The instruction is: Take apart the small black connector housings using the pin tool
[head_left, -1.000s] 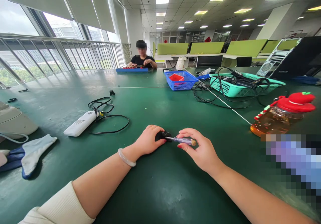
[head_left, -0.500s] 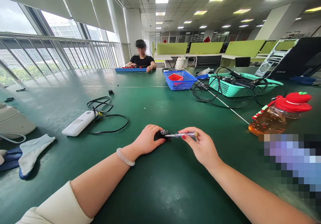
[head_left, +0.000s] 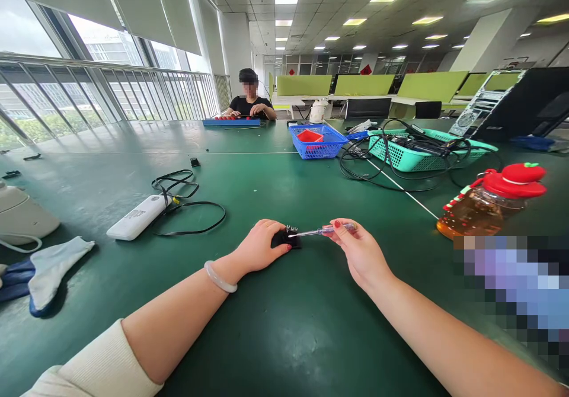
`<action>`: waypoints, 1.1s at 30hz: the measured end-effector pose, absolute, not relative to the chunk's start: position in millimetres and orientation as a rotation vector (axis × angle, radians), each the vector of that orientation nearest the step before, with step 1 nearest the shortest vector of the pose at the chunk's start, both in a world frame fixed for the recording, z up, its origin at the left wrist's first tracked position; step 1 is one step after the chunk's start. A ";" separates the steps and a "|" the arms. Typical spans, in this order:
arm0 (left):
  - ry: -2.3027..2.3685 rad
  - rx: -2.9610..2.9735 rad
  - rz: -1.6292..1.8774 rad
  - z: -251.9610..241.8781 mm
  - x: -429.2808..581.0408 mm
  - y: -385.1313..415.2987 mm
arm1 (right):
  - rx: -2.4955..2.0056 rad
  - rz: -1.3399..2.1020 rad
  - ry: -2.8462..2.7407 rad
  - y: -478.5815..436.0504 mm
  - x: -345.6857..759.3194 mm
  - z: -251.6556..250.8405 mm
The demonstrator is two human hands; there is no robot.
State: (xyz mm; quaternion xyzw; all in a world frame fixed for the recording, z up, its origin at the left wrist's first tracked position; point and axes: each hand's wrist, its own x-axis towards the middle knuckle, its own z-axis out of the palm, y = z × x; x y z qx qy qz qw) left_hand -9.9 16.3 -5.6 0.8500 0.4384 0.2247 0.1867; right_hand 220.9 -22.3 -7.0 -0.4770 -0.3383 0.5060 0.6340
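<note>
My left hand [head_left: 260, 245] is closed round a small black part [head_left: 293, 242] on the green tabletop, its thumb along the near side. A row of small metallic pieces shows on top of the part. Between the fingers and thumb of my right hand [head_left: 362, 252] is a slim screwdriver [head_left: 326, 230] with a translucent purplish handle. Its shaft points left, and the tip is at the black part beside my left thumb; whether it touches is too small to tell.
A white power bank [head_left: 140, 216] with a black cable and a glove [head_left: 56, 269] lie left. Blue [head_left: 317, 150] and teal baskets [head_left: 415, 157] stand beyond. A red-lidded bottle [head_left: 480, 210] is right. A person [head_left: 250, 103] sits across the table [head_left: 284, 338].
The screwdriver has tilted, its handle end now higher, and my right hand's fingers have shifted on the handle. The person across the table has moved a hand in over the blue tray.
</note>
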 end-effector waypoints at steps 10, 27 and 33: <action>1.246 2.398 0.635 -10.3 -10.2 18.4 | -1.084 1.175 -0.648 -19.6 223.0 -7.7; 1.239 2.372 0.637 -10.0 -9.8 18.2 | -1.034 1.145 -0.655 -19.9 225.4 -10.1; 1.230 2.364 0.637 -10.5 -11.0 19.0 | -1.037 1.121 -0.661 -19.2 225.1 -9.0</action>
